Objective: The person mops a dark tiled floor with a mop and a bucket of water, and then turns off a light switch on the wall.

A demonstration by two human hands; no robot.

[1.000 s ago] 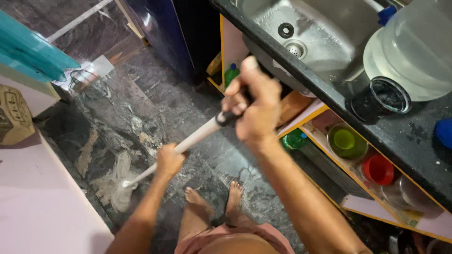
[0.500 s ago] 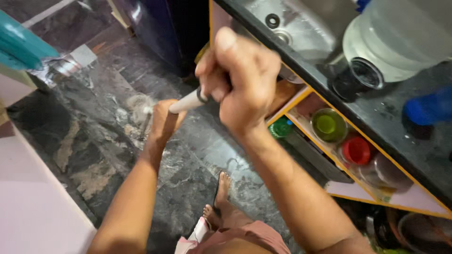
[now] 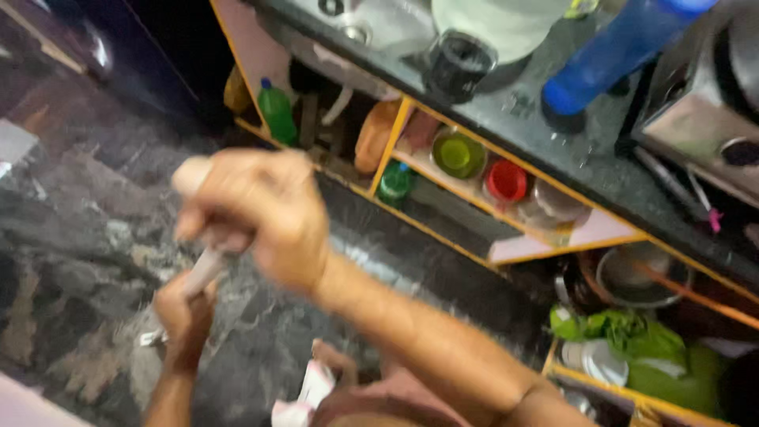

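From the head view, the right hand (image 3: 265, 217) was clenched around the top of a pale mop handle (image 3: 204, 270), and the left hand (image 3: 183, 312) gripped the same handle lower down, its fingers closed on it. The handle slanted down toward the dark marble floor (image 3: 71, 237), where pale smears and a bit of litter showed, so the floor work looked unfinished. Beside it, the desk (image 3: 601, 170) carried a blue bottle (image 3: 613, 51) over yellow-edged shelves (image 3: 443, 221).
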